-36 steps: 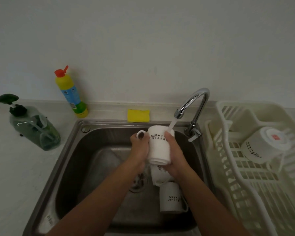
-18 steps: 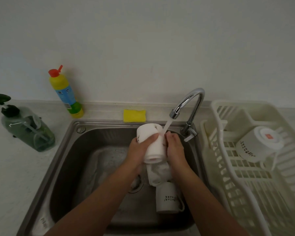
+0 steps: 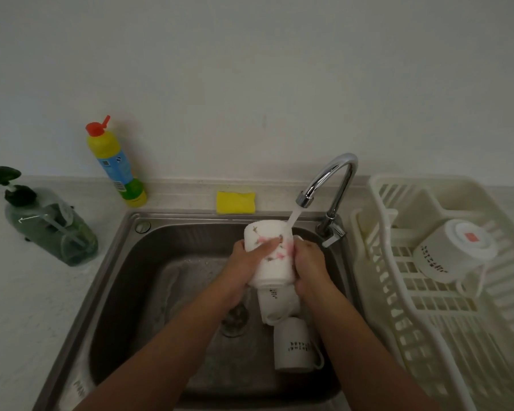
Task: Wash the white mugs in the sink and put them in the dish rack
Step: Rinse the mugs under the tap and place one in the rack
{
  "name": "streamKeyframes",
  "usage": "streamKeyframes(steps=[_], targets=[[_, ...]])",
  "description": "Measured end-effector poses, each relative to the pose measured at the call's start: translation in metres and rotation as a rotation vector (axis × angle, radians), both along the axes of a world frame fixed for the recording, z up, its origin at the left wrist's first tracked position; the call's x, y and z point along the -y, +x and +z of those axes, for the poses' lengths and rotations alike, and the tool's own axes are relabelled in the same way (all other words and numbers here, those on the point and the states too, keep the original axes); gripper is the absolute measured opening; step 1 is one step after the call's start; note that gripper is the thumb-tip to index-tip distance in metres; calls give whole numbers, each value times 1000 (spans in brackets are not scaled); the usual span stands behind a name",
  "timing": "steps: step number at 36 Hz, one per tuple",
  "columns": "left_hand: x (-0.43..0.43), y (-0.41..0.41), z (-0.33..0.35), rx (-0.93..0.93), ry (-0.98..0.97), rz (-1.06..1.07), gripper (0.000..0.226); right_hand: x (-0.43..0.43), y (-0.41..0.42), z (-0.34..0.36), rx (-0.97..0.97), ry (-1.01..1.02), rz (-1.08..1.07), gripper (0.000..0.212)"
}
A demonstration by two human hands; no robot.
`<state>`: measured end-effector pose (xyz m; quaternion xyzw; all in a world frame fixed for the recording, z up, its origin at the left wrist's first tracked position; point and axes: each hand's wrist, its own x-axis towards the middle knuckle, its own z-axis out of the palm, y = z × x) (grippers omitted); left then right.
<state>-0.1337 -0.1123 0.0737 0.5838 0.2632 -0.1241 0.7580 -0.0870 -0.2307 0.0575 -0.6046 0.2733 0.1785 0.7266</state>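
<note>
I hold a white mug (image 3: 272,269) with a pink flower print under the running tap (image 3: 333,185), base tilted away from me. My left hand (image 3: 250,266) wraps its left side with the thumb lying across the print. My right hand (image 3: 309,268) grips its right side. Water from the spout strikes the mug's far right edge. Two more white mugs lie in the steel sink (image 3: 122,277) below: one (image 3: 275,305) partly hidden under the held mug, one (image 3: 294,345) nearer me with its handle to the right. A washed mug (image 3: 451,250) lies base up in the cream dish rack (image 3: 428,336).
A yellow sponge (image 3: 235,202) sits on the ledge behind the sink. A yellow and blue detergent bottle (image 3: 116,164) stands at the back left. A green soap pump bottle (image 3: 48,223) stands on the counter further left. The sink drain (image 3: 235,318) lies under my left wrist.
I have turned the mug between my hands: the black text side went out of sight and the pink flower print now faces up. Its handle is no longer visible.
</note>
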Motion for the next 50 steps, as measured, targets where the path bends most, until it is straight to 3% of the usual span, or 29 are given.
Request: streamKeyframes(steps=[6, 15, 19, 23, 25, 28, 33, 37, 39, 42, 45, 47, 50], targets=[[-3, -6, -1, 93, 179, 47, 101, 2, -6, -4, 163, -264, -3, 16], [-4, -2, -2, 63, 282, 102, 102, -2, -2, 0, 265, -323, -42, 13], [0, -3, 0, 59, 339, 79, 81, -1, -2, 9, 318, -330, 1, 9], [-5, 3, 1, -9, 141, 138, 99, 0, 0, 18, 282, -190, 44, 8], [-8, 3, 1, -34, -29, 142, 92, 2, 2, 23, 206, -83, 35, 13], [-8, 3, 1, -62, -134, 143, 87, 3, 5, 23, 84, 10, 17, 27], [5, -1, 8, -61, -238, 86, 65, -7, -7, 14, -52, 208, 46, 41], [5, 0, 0, -22, -225, 64, 93, -8, -10, 12, -102, 393, 62, 39], [2, 2, 1, 5, -141, 10, 89, -6, -10, 11, -141, 460, 60, 55], [0, 5, 3, -3, 12, -58, 90, -7, -5, 4, -171, 362, 38, 68], [2, 3, 5, 88, 243, -41, 70, -9, -1, 2, -192, 207, 20, 71], [5, 2, 9, 114, 297, -54, 68, -12, -1, 6, -148, 103, 41, 62], [9, 0, 11, 139, 289, -54, 44, -17, -1, 12, -97, -42, 95, 64]])
